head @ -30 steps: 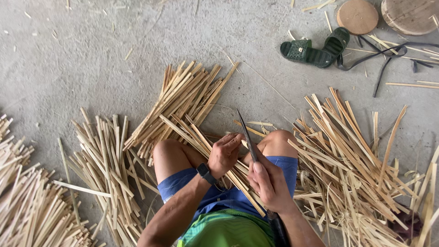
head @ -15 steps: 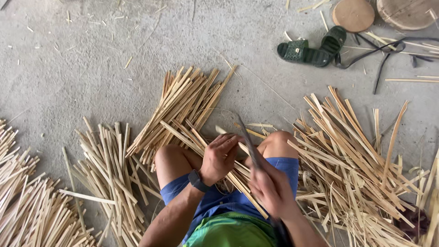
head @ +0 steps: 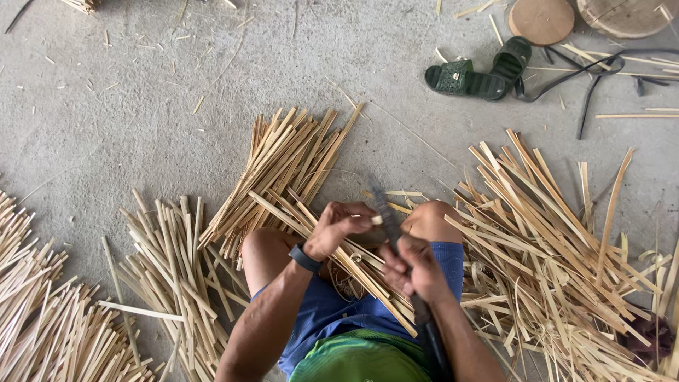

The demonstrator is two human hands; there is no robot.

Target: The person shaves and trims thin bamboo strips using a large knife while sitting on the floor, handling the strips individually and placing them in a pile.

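Gripped between the fingers of the left hand (head: pixel 338 225) is the near end of a thin bamboo strip (head: pixel 327 260), which lies slanted across the lap; the right hand (head: pixel 416 267) is closed around the handle of a long dark knife (head: pixel 385 209), whose blade is laid against the strip just beside the left fingertips. To the left, cut splints (head: pixel 163 276) are spread on the concrete floor (head: pixel 141 106), and a neater fanned bundle (head: pixel 290 166) is set ahead of the knees. To the right, a large loose heap (head: pixel 552 247) is piled, so much material appears unworked, though worked and unworked strips cannot be told apart surely. Green sandals (head: pixel 477 74) are left farther off. Motion blurs the blade, and its cutting edge cannot be made out.
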